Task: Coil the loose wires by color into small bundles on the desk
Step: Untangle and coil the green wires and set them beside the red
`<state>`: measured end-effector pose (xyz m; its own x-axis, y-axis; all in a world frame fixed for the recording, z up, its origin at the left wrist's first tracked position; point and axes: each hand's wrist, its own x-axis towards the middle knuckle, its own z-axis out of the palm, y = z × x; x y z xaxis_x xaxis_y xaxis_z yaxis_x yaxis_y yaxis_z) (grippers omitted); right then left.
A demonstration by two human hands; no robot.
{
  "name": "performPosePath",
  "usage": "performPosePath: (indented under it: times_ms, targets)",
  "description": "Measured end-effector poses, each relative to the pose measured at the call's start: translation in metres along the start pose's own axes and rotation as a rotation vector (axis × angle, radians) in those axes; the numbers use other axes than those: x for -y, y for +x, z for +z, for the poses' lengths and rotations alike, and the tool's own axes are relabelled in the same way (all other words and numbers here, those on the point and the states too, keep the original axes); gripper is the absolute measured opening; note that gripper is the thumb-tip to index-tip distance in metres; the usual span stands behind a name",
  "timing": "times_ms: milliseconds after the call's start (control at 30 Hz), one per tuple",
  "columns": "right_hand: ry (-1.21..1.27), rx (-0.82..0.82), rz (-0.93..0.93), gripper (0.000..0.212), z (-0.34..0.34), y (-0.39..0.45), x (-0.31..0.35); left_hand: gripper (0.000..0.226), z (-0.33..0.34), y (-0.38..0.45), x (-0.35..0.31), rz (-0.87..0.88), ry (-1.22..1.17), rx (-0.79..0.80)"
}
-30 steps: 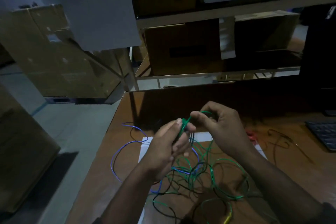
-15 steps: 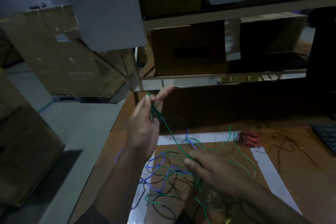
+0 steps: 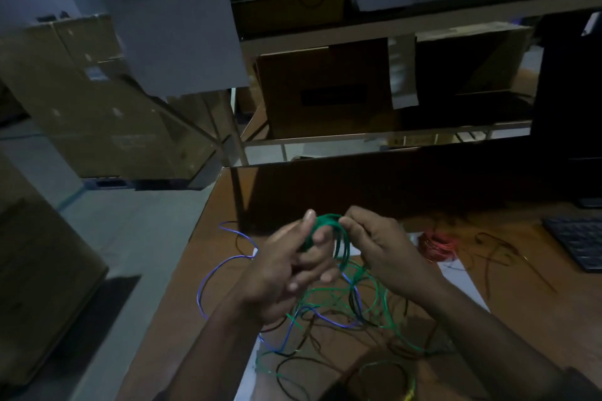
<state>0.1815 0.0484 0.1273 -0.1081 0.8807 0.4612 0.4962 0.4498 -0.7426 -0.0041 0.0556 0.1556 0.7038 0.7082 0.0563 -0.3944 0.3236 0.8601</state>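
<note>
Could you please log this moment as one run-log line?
step: coiling thin green wire | left hand: loops wound round fingers | right hand: pinching wire | red wire bundle: on desk

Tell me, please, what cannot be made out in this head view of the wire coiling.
- How the green coil wraps the left hand: the fingers cover part of it.
- Where the right hand pinches the green wire: its own fingers hide the spot.
- Loose wires near the bottom edge: cut off by the frame and crossed by both forearms.
- The red bundle: too dim and small to count loops.
- Printing on the hanging paper: blurred.
</note>
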Motion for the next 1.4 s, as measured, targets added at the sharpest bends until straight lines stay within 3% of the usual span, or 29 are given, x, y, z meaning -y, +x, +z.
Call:
performPosePath:
  times_ms: [100, 233, 367, 433, 533, 633, 767, 833, 1000, 1133, 1300, 1400]
  targets:
    - [0.056, 0.172, 0.132, 0.032, 0.011, -0.008, -0.009, 0.040, 0.003, 0.000, -0.013, 0.094, -0.253, 0.047]
    - [-0.016, 0.389, 0.202, 0.010, 0.007, -0.024, -0.012, 0.038, 0.002, 0.003, -0.026, 0.346, -0.232, -0.156]
    - [-0.046, 0.461, 0.225, 0.010, 0.003, -0.030, -0.010, 0.039, -0.001, 0.007, -0.040, 0.506, -0.216, -0.126]
    - [-0.011, 0.414, 0.244, 0.011, 0.004, -0.032, -0.010, 0.037, -0.005, 0.009, -0.041, 0.592, -0.029, -0.199]
    - [-0.003, 0.297, 0.153, 0.016, 0.001, -0.033, 0.002, 0.034, -0.012, 0.013, -0.032, 0.653, 0.531, -0.402]
    - [-0.046, 0.221, 0.004, 0.018, 0.000, -0.029, 0.020, 0.037, -0.022, 0.019, -0.013, 0.600, 1.073, -0.463]
    - [-0.062, -0.006, -0.073, 0.026, -0.004, -0.019, 0.023, 0.035, -0.030, 0.022, 0.003, 0.400, 1.418, -0.451]
    - [-0.020, -0.068, -0.083, 0.022, -0.007, -0.014, 0.024, 0.040, -0.027, 0.018, 0.007, 0.332, 1.344, -0.385]
    - [0.037, -0.094, -0.031, 0.022, 0.001, -0.005, 0.011, 0.048, -0.012, 0.007, 0.003, 0.082, 0.571, -0.230]
    - [0.071, -0.080, 0.010, 0.028, 0.014, -0.002, 0.004, 0.038, -0.011, 0.001, -0.002, 0.052, 0.146, -0.059]
    - [-0.010, 0.057, 0.029, 0.018, 0.023, -0.006, -0.008, 0.036, -0.014, -0.003, -0.013, 0.163, -0.203, -0.155]
    - [0.050, 0.096, 0.044, 0.034, 0.029, -0.014, -0.012, 0.038, -0.013, -0.001, -0.018, 0.242, -0.230, -0.231]
